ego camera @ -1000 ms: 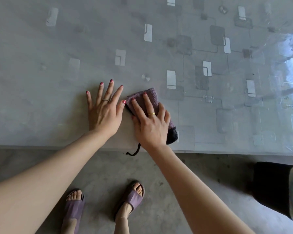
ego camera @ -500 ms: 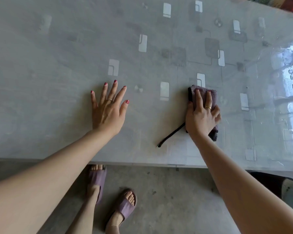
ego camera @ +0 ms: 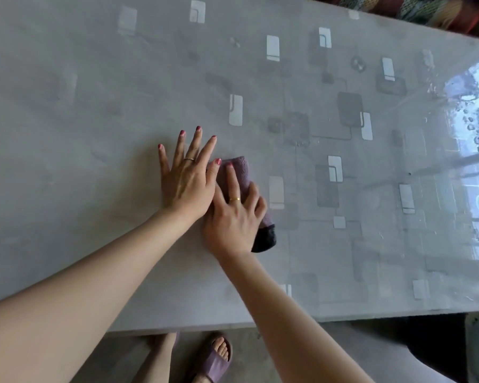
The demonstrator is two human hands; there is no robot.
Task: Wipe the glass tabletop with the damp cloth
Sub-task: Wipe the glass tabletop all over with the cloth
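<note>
Right hand [ego camera: 234,217] grip pressing cloth [ego camera: 239,172]

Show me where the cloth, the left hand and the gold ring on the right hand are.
cloth [ego camera: 239,167], head view, on its far purple end.
left hand [ego camera: 187,186], head view, on its back.
gold ring [ego camera: 234,199], head view, on the band.
</note>
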